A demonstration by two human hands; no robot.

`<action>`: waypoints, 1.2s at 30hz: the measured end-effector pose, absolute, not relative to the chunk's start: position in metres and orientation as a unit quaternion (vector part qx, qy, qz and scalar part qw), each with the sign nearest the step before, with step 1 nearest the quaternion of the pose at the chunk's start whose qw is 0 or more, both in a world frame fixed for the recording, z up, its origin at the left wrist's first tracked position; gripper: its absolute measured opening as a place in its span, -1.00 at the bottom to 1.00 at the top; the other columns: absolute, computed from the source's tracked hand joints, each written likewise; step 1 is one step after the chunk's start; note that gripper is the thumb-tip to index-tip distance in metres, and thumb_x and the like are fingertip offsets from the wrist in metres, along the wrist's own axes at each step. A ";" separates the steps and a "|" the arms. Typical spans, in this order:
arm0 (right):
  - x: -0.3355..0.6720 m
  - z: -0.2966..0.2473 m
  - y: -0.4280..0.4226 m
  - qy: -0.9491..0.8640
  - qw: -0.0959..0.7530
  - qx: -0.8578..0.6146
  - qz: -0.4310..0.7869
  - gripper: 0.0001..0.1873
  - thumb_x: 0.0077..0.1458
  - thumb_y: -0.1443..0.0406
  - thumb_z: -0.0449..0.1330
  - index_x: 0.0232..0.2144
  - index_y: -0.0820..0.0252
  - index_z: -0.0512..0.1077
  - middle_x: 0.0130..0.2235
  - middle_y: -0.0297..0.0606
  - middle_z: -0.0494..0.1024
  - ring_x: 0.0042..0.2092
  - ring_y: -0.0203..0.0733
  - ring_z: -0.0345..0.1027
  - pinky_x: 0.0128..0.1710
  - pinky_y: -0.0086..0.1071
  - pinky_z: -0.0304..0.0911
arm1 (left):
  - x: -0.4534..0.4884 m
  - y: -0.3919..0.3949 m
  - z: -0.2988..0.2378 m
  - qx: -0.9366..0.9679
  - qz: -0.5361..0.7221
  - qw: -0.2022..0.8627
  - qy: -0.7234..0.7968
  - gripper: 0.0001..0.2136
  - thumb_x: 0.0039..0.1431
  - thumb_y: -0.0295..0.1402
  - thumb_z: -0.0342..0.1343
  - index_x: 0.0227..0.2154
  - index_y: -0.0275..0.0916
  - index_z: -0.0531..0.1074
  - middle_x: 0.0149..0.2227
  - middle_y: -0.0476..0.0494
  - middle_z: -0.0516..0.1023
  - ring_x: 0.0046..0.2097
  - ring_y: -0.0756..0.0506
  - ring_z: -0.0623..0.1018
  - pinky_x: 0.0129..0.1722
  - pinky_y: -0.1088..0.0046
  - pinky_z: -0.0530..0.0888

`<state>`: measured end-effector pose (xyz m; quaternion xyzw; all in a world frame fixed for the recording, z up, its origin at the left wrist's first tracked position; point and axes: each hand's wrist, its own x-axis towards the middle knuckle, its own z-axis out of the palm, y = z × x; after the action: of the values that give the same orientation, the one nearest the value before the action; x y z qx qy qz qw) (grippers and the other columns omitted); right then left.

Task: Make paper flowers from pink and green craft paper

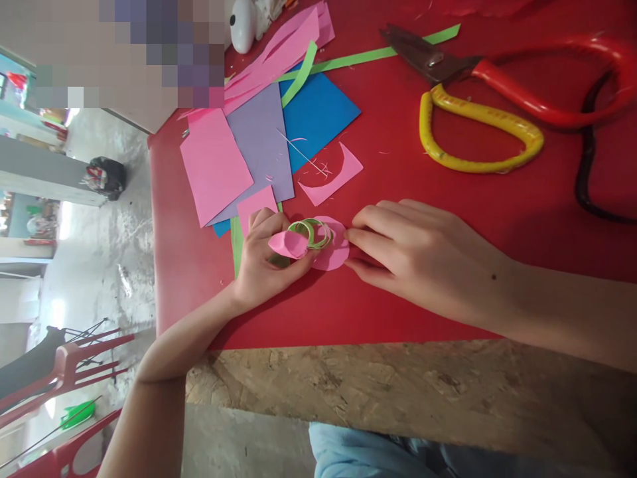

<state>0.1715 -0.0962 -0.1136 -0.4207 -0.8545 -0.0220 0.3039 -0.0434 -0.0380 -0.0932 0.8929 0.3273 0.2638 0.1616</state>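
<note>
My left hand (259, 265) is closed around a small paper craft. A folded pink paper piece (287, 245) and a curled green paper strip (309, 229) stick up from between its fingers and thumb. Against the coil lies a pink paper disc (339, 255), rounded at its edge. My right hand (423, 249) pinches the disc's right edge, fingertips together. Whether the coil is fixed to the disc I cannot tell. Just beyond the hands lies a curved pink offcut (334, 182).
Scissors (458, 86) with one red and one yellow handle lie at the upper right of the red table (398, 166). Pink (216, 166), purple (261, 146) and blue paper (321, 116) overlap at the back left, with a long green strip (353, 61). A dark cord (587, 159) runs at right.
</note>
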 end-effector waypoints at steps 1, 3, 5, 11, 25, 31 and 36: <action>0.172 -0.113 -0.097 -0.855 0.304 -0.420 -0.022 -0.93 0.11 0.40 0.11 -0.37 0.29 0.40 -0.36 -0.24 0.39 -0.33 -0.18 0.29 -0.36 -0.35 0.17 | -0.043 -0.038 -0.093 0.894 0.264 0.160 0.326 -0.77 -0.01 -0.46 0.24 -0.56 -0.23 0.24 -0.55 0.04 0.20 -0.40 0.00 0.23 -0.48 0.40 0.22; 0.173 -0.113 -0.097 -0.855 0.302 -0.421 -0.023 -0.93 0.11 0.40 0.11 -0.36 0.30 0.40 -0.35 -0.24 0.39 -0.33 -0.18 0.30 -0.37 -0.35 0.16 | -0.044 -0.038 -0.093 0.895 0.265 0.159 0.322 -0.74 -0.01 -0.47 0.24 -0.58 -0.23 0.21 -0.55 0.05 0.19 -0.40 0.01 0.22 -0.48 0.40 0.22; 0.173 -0.113 -0.097 -0.855 0.302 -0.421 -0.022 -0.93 0.11 0.40 0.11 -0.36 0.30 0.40 -0.35 -0.25 0.39 -0.33 -0.18 0.30 -0.37 -0.35 0.16 | -0.044 -0.038 -0.093 0.896 0.268 0.158 0.317 -0.71 -0.01 -0.47 0.24 -0.59 -0.24 0.18 -0.55 0.05 0.19 -0.40 0.01 0.22 -0.48 0.41 0.22; 0.172 -0.114 -0.096 -0.855 0.300 -0.422 -0.024 -0.91 0.12 0.39 0.10 -0.38 0.29 0.40 -0.37 -0.25 0.38 -0.34 -0.19 0.29 -0.36 -0.35 0.17 | -0.044 -0.037 -0.092 0.902 0.262 0.148 0.309 -0.71 -0.02 -0.47 0.25 -0.58 -0.24 0.19 -0.55 0.05 0.20 -0.40 0.01 0.22 -0.46 0.41 0.22; 0.172 -0.113 -0.097 -0.859 0.297 -0.417 -0.018 -0.86 0.15 0.40 0.06 -0.38 0.32 0.41 -0.36 -0.21 0.38 -0.32 -0.24 0.24 -0.33 -0.38 0.13 | -0.044 -0.035 -0.089 0.910 0.247 0.141 0.302 -0.78 0.00 -0.49 0.21 -0.58 -0.20 0.26 -0.54 0.01 0.22 -0.39 -0.03 0.23 -0.46 0.37 0.22; 0.173 -0.112 -0.097 -0.857 0.298 -0.420 -0.018 -0.89 0.13 0.40 0.08 -0.36 0.31 0.41 -0.34 -0.22 0.39 -0.31 -0.22 0.26 -0.32 -0.36 0.15 | -0.045 -0.035 -0.087 0.927 0.227 0.108 0.279 -0.86 0.01 -0.48 0.21 -0.45 -0.13 0.38 -0.53 0.01 0.25 -0.42 -0.02 0.25 -0.45 0.32 0.24; 0.173 -0.112 -0.097 -0.856 0.297 -0.423 -0.014 -0.90 0.13 0.40 0.09 -0.36 0.30 0.41 -0.35 -0.23 0.38 -0.31 -0.20 0.26 -0.33 -0.36 0.15 | -0.045 -0.035 -0.090 0.929 0.235 0.101 0.269 -0.86 0.00 -0.48 0.21 -0.47 -0.16 0.36 -0.52 0.01 0.24 -0.41 -0.02 0.23 -0.44 0.34 0.22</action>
<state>0.1732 -0.0973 -0.1120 -0.4228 -0.8561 -0.0135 0.2969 -0.0453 -0.0350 -0.0896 0.9285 0.2693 0.2346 0.1015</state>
